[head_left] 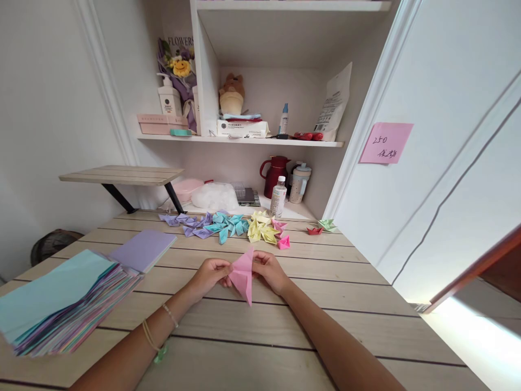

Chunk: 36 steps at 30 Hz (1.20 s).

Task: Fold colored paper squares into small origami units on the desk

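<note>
A folded piece of pink origami paper [243, 274] is held upright above the wooden table, its long edge running up and down. My left hand [212, 273] pinches its left corner between thumb and fingers. On the other side, my right hand [266, 270] grips the right edge, its fingertips partly behind the paper. Beyond the hands lie folded paper boats: purple ones [193, 224], light blue ones [228, 225], yellow ones [262, 231] and a bright pink one [284, 243]. Bracelets circle my left wrist.
A thick stack of coloured paper [61, 298] lies at the left, with a purple pad [143, 250] behind it. A red paper boat [315, 231] and a green one [327, 224] sit at the back right. A bottle [278, 196] stands before a red jug [275, 174].
</note>
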Available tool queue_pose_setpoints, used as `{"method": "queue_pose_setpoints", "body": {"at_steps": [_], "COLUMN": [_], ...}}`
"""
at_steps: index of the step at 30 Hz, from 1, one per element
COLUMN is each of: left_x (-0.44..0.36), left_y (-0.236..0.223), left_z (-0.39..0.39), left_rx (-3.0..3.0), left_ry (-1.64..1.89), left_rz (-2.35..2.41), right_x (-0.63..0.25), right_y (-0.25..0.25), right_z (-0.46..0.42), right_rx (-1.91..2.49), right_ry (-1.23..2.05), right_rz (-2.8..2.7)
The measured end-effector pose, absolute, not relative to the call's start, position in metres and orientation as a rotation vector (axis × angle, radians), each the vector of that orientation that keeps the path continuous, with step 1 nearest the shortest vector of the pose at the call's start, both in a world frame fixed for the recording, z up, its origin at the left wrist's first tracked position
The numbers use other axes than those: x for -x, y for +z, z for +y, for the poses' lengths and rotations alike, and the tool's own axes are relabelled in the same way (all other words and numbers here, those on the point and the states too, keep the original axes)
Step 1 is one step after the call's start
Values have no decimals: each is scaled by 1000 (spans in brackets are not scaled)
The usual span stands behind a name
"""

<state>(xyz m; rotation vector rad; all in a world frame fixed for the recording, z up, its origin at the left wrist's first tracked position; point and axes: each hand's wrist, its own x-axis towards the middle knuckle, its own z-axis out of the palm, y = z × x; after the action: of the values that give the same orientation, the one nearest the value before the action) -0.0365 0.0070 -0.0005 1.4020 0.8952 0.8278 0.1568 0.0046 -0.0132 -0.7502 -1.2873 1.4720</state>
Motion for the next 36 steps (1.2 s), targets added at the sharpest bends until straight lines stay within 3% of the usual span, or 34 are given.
{"method": "queue_pose_setpoints", "body": {"at_steps": [6, 16, 26, 36], "left_x": [36, 33, 34, 30], "left_y": [3, 3, 4, 2], "left_z": [4, 3, 5, 1], "left_rx": [-1379, -1361, -1444, -1336], "left_ry": [813, 799, 901, 884], "left_rz": [841, 831, 905, 906], "right_x": [-161, -152, -157, -151], "right_y": [-9, -13, -10, -13], "right_z": [3, 4, 3, -2], "right_rx": [739, 784, 685, 789], "right_ry": [1534, 1365, 1579, 1173], "right_rz": [-1273, -1321, -1369, -1491]}}
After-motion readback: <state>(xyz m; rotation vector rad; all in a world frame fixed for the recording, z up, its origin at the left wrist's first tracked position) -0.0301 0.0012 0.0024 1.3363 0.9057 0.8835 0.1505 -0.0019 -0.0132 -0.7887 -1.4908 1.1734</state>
